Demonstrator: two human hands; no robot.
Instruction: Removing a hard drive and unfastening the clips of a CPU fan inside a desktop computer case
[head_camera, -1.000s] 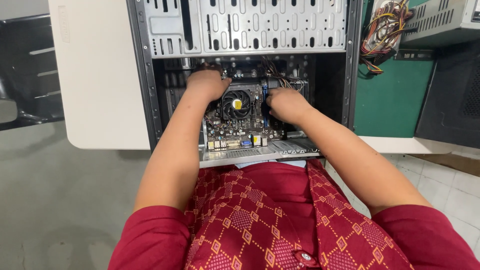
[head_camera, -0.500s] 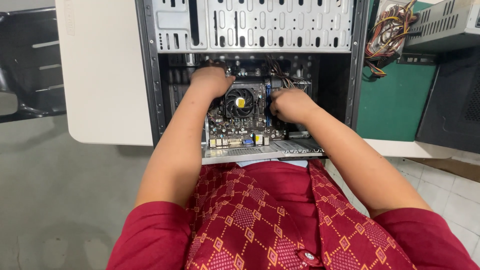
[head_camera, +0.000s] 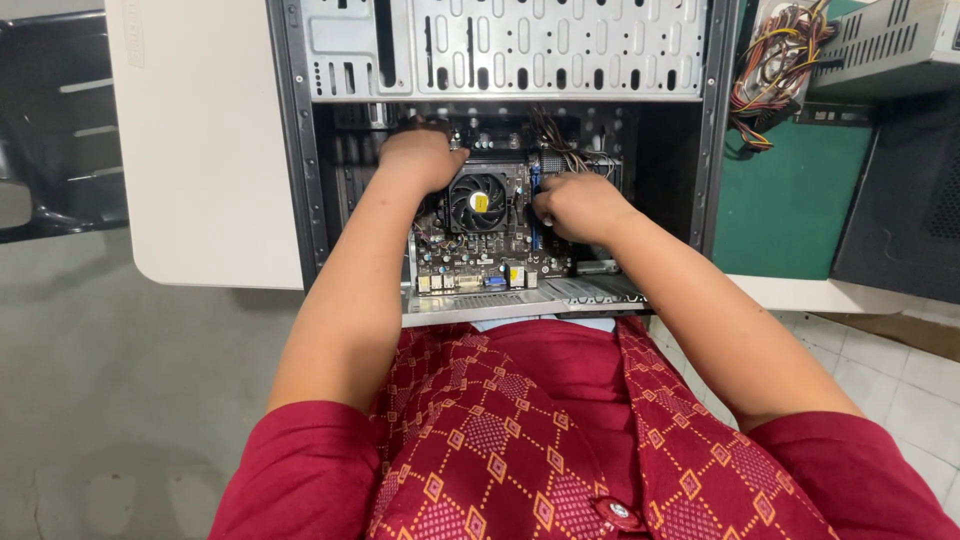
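An open computer case (head_camera: 290, 150) lies on a white table (head_camera: 200, 160), its metal drive cage (head_camera: 510, 45) at the far end. Inside sits a motherboard (head_camera: 470, 255) with a black round cooler fan (head_camera: 478, 203) that has a yellow centre. My left hand (head_camera: 420, 158) rests curled on the board's upper left corner, just left of the fan. My right hand (head_camera: 578, 207) is curled at the board's right edge, beside the blue slots (head_camera: 533, 200). Its fingertips are hidden, so whether it pinches anything is unclear. Both forearms reach in over the case's near edge.
A loose power supply (head_camera: 880, 45) with a bundle of coloured wires (head_camera: 775, 70) lies at the far right on a green mat (head_camera: 790, 200). A black case panel (head_camera: 900, 210) stands to the right. A dark chair (head_camera: 60, 120) is at the left, over a grey floor.
The view has drifted slightly. My right hand has slid a little to the left along the board's right edge; my left hand stays at the upper left corner.
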